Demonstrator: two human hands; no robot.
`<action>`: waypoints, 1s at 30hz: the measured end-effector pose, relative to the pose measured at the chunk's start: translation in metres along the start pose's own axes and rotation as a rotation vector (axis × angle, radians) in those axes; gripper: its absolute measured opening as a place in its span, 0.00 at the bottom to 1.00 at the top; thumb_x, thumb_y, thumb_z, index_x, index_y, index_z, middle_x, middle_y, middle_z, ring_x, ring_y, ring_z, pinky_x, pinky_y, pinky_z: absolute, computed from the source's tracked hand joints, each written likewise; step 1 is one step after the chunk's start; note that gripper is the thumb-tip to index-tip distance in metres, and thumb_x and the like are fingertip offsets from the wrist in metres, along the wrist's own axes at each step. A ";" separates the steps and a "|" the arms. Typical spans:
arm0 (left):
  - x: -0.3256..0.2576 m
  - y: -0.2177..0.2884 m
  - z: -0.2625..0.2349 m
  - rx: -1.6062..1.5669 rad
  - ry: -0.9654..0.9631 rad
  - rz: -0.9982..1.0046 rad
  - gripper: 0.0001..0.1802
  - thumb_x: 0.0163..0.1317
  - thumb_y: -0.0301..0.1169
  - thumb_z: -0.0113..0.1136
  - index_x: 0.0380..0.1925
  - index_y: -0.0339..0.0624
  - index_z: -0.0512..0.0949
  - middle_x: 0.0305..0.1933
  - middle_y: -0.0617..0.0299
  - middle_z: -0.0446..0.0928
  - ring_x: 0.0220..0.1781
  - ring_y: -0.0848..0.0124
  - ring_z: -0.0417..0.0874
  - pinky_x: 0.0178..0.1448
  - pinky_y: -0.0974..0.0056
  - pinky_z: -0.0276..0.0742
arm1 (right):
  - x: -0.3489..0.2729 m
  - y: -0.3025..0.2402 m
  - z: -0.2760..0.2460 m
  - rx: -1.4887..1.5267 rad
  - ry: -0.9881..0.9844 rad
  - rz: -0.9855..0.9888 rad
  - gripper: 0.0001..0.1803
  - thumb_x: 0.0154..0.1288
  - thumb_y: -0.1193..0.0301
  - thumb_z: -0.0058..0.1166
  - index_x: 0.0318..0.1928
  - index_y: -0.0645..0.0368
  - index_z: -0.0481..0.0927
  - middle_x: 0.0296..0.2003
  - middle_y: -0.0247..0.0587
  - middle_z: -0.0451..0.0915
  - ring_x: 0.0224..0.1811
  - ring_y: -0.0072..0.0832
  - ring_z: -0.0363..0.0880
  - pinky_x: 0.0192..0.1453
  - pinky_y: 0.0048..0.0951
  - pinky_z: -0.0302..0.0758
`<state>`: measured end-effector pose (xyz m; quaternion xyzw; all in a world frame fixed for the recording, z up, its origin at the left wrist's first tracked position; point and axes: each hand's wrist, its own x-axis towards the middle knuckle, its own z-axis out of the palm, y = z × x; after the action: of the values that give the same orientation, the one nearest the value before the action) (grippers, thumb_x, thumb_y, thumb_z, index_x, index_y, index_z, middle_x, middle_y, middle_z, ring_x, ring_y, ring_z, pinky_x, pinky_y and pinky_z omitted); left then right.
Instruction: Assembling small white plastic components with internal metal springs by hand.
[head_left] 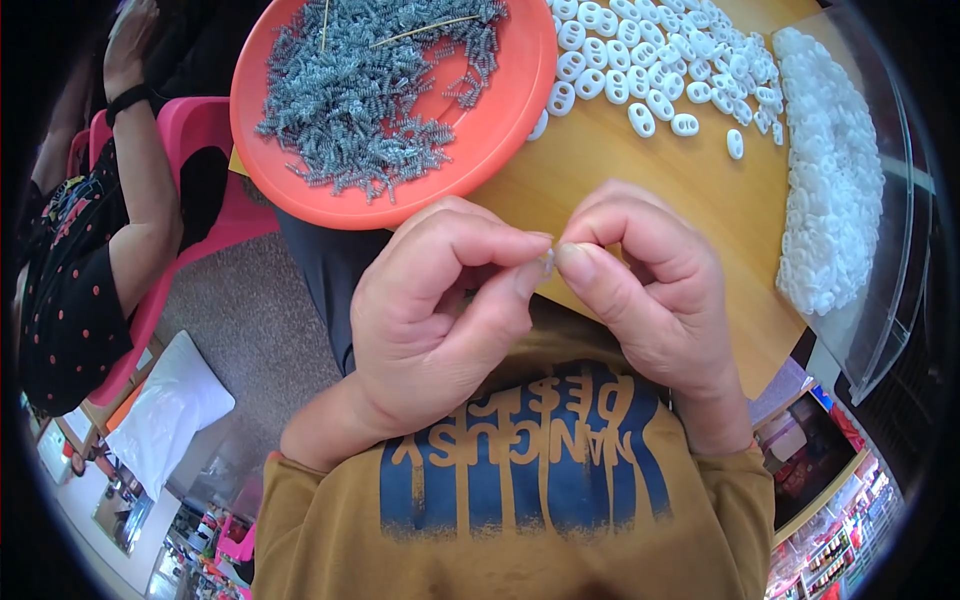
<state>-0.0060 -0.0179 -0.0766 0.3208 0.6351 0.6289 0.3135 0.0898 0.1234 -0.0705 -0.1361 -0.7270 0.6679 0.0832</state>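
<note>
Both hands meet at frame centre, fingertips pinched together on one tiny pale part (547, 262) that is mostly hidden; can't tell what kind it is. Left hand (440, 310) comes in from 7 o'clock, thumb and forefinger closed on the part, other fingers curled in. Right hand (650, 285) comes in from 5 o'clock, thumb and forefinger closed on the same part from the other side. The part sits just over the near edge of the wooden table (640, 190).

Orange round tray (500, 140) at 11 o'clock of the hands, holding a heap of small grey metal springs (370, 90), two thin sticks lying on top. Loose white oval two-hole pieces (640, 70) spread on the table at 1 o'clock. Clear plastic tray (880, 300) at 3 o'clock with a dense pile of white pieces (830, 190) in it. Another person's arm (150, 200) on a pink chair (200, 130) at 9 o'clock, well apart
</note>
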 end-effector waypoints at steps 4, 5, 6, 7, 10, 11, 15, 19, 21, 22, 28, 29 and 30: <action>0.000 -0.001 0.004 0.040 0.054 -0.016 0.08 0.53 0.15 0.53 0.35 0.33 0.73 0.30 0.63 0.71 0.27 0.81 0.73 0.29 0.78 0.68 | 0.000 0.001 0.000 -0.048 0.011 -0.006 0.04 0.59 0.76 0.49 0.29 0.64 0.72 0.27 0.34 0.69 0.28 0.18 0.64 0.31 0.19 0.60; -0.001 -0.002 0.004 -0.096 0.063 -0.058 0.08 0.54 0.16 0.53 0.35 0.34 0.73 0.29 0.63 0.71 0.27 0.82 0.73 0.29 0.78 0.69 | 0.000 0.001 0.000 -0.048 0.010 -0.005 0.04 0.59 0.76 0.49 0.29 0.64 0.72 0.27 0.34 0.69 0.28 0.18 0.64 0.31 0.19 0.60; -0.001 -0.003 0.005 -0.232 0.071 -0.100 0.08 0.55 0.16 0.53 0.36 0.34 0.72 0.29 0.63 0.72 0.27 0.82 0.74 0.29 0.79 0.69 | -0.001 0.000 0.001 -0.036 0.014 0.009 0.04 0.59 0.76 0.49 0.29 0.64 0.72 0.27 0.34 0.69 0.28 0.18 0.64 0.31 0.19 0.60; -0.001 -0.002 0.005 -0.232 0.072 -0.101 0.08 0.55 0.16 0.53 0.36 0.34 0.72 0.29 0.63 0.72 0.27 0.82 0.74 0.29 0.79 0.69 | -0.001 -0.001 0.001 -0.025 0.017 0.023 0.04 0.59 0.76 0.49 0.29 0.64 0.73 0.27 0.34 0.69 0.28 0.18 0.64 0.31 0.19 0.60; -0.001 -0.001 0.007 -0.342 0.109 -0.177 0.07 0.56 0.18 0.52 0.36 0.34 0.72 0.29 0.64 0.72 0.26 0.82 0.74 0.29 0.79 0.70 | -0.002 0.000 0.002 0.004 0.047 -0.008 0.03 0.58 0.77 0.50 0.30 0.64 0.73 0.28 0.35 0.69 0.29 0.20 0.65 0.33 0.20 0.61; -0.001 0.000 0.007 -0.362 0.097 -0.201 0.07 0.56 0.18 0.52 0.36 0.34 0.72 0.30 0.62 0.71 0.23 0.80 0.73 0.27 0.78 0.69 | -0.002 0.001 0.003 0.005 0.046 -0.006 0.03 0.58 0.77 0.50 0.30 0.64 0.73 0.28 0.35 0.69 0.29 0.20 0.65 0.33 0.20 0.61; 0.000 0.004 0.006 -0.456 0.106 -0.307 0.06 0.57 0.20 0.52 0.36 0.34 0.71 0.31 0.59 0.70 0.21 0.78 0.71 0.24 0.77 0.67 | -0.001 0.001 0.002 -0.136 0.091 -0.148 0.03 0.53 0.80 0.54 0.29 0.64 0.74 0.27 0.39 0.72 0.29 0.27 0.69 0.33 0.23 0.65; 0.001 0.007 0.005 -0.529 0.133 -0.374 0.06 0.57 0.20 0.52 0.35 0.34 0.71 0.31 0.60 0.71 0.21 0.78 0.71 0.24 0.77 0.67 | -0.001 0.002 0.006 -0.210 0.155 -0.200 0.05 0.48 0.80 0.56 0.28 0.62 0.74 0.24 0.39 0.73 0.26 0.31 0.71 0.29 0.27 0.67; 0.001 0.005 0.006 -0.548 0.131 -0.350 0.06 0.57 0.21 0.51 0.35 0.34 0.71 0.32 0.60 0.71 0.21 0.79 0.71 0.24 0.76 0.67 | 0.000 0.003 0.007 -0.221 0.164 -0.219 0.06 0.47 0.81 0.56 0.28 0.61 0.74 0.24 0.39 0.73 0.25 0.31 0.71 0.29 0.27 0.67; 0.001 0.005 0.006 -0.548 0.134 -0.347 0.06 0.57 0.21 0.51 0.35 0.34 0.71 0.32 0.60 0.71 0.21 0.79 0.71 0.24 0.76 0.67 | 0.000 0.003 0.007 -0.232 0.175 -0.236 0.07 0.47 0.81 0.56 0.28 0.61 0.74 0.24 0.39 0.72 0.25 0.31 0.70 0.29 0.27 0.67; 0.005 0.007 0.002 -0.559 0.138 -0.467 0.06 0.57 0.21 0.52 0.35 0.34 0.71 0.27 0.61 0.73 0.19 0.79 0.71 0.24 0.76 0.67 | 0.004 0.008 0.006 -0.602 0.224 -0.562 0.12 0.39 0.83 0.57 0.30 0.61 0.74 0.23 0.39 0.70 0.22 0.32 0.68 0.24 0.28 0.66; 0.005 0.005 0.000 -0.595 0.089 -0.465 0.06 0.58 0.22 0.52 0.36 0.33 0.71 0.29 0.62 0.73 0.22 0.80 0.72 0.26 0.77 0.69 | 0.004 0.010 0.006 -0.602 0.224 -0.563 0.12 0.39 0.83 0.57 0.30 0.61 0.74 0.23 0.39 0.70 0.22 0.32 0.68 0.24 0.28 0.66; 0.005 0.004 -0.002 -0.632 0.039 -0.462 0.07 0.59 0.23 0.51 0.37 0.33 0.71 0.30 0.63 0.74 0.25 0.81 0.74 0.29 0.78 0.71 | 0.003 0.011 0.005 -0.636 0.236 -0.608 0.13 0.38 0.83 0.58 0.29 0.61 0.74 0.23 0.39 0.70 0.22 0.33 0.68 0.23 0.28 0.65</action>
<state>-0.0104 -0.0151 -0.0727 0.0448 0.4717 0.7121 0.5180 0.0864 0.1202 -0.0822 -0.0103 -0.8885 0.3365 0.3118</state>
